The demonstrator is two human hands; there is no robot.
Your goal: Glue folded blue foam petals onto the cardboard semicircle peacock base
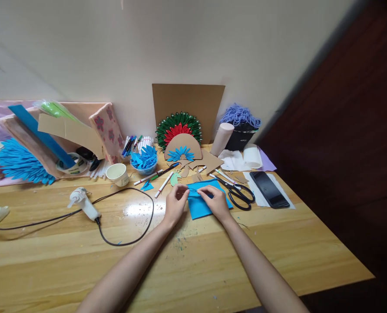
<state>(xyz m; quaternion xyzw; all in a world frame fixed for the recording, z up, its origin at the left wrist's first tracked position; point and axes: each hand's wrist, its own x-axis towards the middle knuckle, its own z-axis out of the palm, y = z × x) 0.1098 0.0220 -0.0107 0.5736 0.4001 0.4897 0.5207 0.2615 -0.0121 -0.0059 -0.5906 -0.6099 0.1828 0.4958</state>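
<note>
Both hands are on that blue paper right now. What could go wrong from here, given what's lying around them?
1. The scissors lie just beyond the right hand; a sideways move may catch the blades.
2. The glue gun lies on the table with its cord looping near the left hand; a snag might drag it.
3. The blue paper sits among loose markers that may roll off.

Both bare forearms reach out from the near edge and converge toward the middle. The left hand (175,203) and right hand (216,202) sit close together, palms down, fingers curled in a pinch, fingertips pointing toward each other.
</note>
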